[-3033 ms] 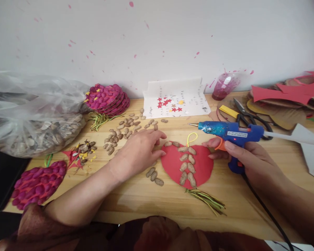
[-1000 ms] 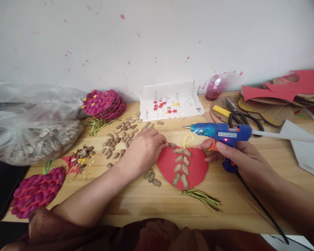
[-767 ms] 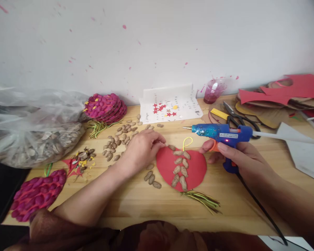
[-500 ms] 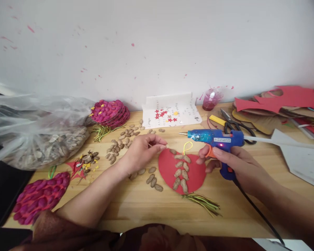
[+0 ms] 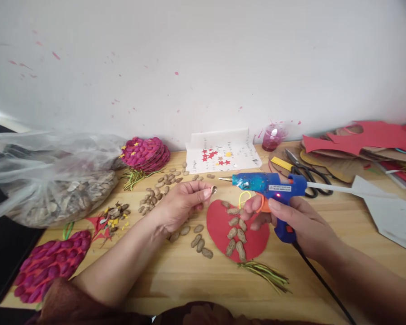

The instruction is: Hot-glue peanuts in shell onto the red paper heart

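Note:
Between thumb and fingertips, my left hand (image 5: 184,203) pinches a peanut shell half (image 5: 214,189), its hollow side showing. My right hand (image 5: 291,216) grips a blue hot glue gun (image 5: 265,185), fingers at the orange trigger; its metal nozzle points left, close to the shell but apart from it. Below lies a red heart-shaped piece (image 5: 219,230) with several peanut shells (image 5: 237,232) in two slanting rows. A yellow loop (image 5: 244,198) sits at its top, partly behind my right fingers, and a green and dark tassel (image 5: 267,275) at its bottom tip. Loose shells (image 5: 201,243) lie left of the heart.
A clear bag of shells (image 5: 71,189) stands left, near stacked purple shell-covered pieces (image 5: 144,155) and another purple heart (image 5: 52,266). Behind are a paper with small stars (image 5: 237,155), a cup of red liquid (image 5: 272,137), scissors (image 5: 306,169) and red cutouts (image 5: 362,137).
My left hand has turned and lifted slightly, bringing the shell half into sight. The glue gun has moved left, so its nozzle is nearer the shell.

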Tool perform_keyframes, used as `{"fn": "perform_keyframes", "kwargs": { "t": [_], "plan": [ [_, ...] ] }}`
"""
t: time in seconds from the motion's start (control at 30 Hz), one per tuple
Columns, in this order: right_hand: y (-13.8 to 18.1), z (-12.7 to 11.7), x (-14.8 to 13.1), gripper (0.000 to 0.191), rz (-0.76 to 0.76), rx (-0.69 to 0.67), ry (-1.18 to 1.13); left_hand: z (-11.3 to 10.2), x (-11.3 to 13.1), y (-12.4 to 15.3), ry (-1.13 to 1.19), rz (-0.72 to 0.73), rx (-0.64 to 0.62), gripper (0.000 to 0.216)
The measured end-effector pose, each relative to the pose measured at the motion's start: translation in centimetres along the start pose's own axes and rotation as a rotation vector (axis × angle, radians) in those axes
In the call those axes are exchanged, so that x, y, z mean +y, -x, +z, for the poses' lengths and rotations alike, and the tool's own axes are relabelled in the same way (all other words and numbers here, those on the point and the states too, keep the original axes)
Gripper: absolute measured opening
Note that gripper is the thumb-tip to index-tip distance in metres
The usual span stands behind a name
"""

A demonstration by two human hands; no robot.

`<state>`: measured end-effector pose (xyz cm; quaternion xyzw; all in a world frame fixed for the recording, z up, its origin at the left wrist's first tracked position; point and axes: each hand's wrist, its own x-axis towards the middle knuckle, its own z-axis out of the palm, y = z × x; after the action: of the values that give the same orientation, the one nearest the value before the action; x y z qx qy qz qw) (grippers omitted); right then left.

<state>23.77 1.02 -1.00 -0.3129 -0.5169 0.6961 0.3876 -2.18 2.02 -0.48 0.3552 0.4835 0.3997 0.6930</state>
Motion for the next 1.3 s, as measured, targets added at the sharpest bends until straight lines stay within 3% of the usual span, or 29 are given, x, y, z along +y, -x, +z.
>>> {"fn": "perform_keyframes", "kwargs": {
  "t": [0.17, 0.27, 0.33, 0.47, 0.63, 1.0, 1.3],
  "plan": [
    [0.1, -0.2, 0.5, 0.018, 0.006, -0.039, -0.043, 0.1, 0.0, -0.1, 0.002, -0.016, 0.014, 0.043],
    [0.2, -0.5, 0.3, 0.02, 0.007, -0.017, 0.012, -0.2, 0.1, 0.0, -0.123, 0.032, 0.021, 0.038],
    [0.2, -0.7, 0.1, 0.02, -0.014, 0.022, 0.057, -0.3, 0.2, 0.2, -0.358, 0.108, 0.024, 0.027],
    [0.1, -0.7, -0.3, 0.018, -0.068, 0.112, 0.122, 0.0, -0.2, 0.5, -0.995, 0.377, 0.154, 0.008],
    [-0.1, -0.6, -0.3, 0.02, -0.064, 0.116, 0.161, 0.6, -1.1, 0.5, -1.347, 0.478, 0.147, 0.011],
    [0.1, -0.7, -0.2, 0.021, -0.045, 0.094, 0.178, 0.7, -1.5, 0.5, -1.407, 0.564, 0.163, 0.005],
    [0.0, -0.6, -0.3, 0.023, -0.035, 0.108, 0.215, 0.5, -1.7, 0.3, -1.471, 0.627, 0.109, 0.014]
  ]
}}
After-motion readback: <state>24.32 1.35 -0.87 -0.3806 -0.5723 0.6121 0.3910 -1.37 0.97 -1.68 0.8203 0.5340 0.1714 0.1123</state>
